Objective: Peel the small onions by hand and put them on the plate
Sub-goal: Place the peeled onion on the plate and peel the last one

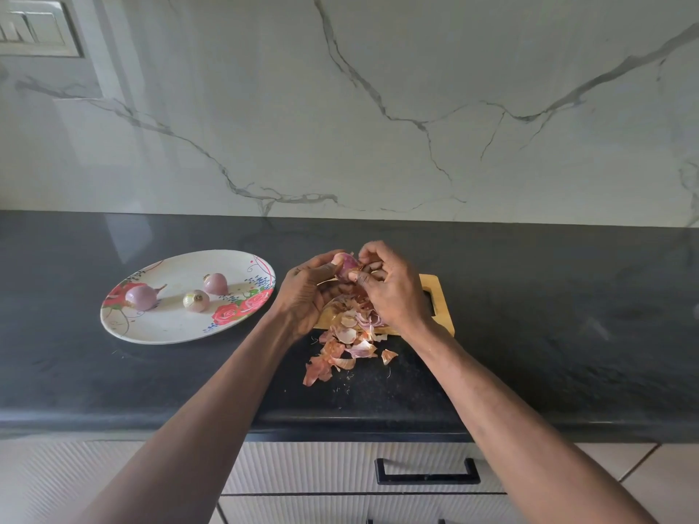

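While the left hand (308,287) curls round a small pinkish-purple onion (347,267) and the right hand (389,285) pinches its papery skin, a hard tug could shoot the slick bulb onto the black stone tabletop (567,315). Three glossy peeled onions (196,295) sit leftward on the floral oval plate (170,330).

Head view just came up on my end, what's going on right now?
A person is peeling a small onion over the wooden cutting board. The left hand holds it while the right hand picks at its skin. Three peeled onions lie on the floral plate. Loose skins spill onto the counter.
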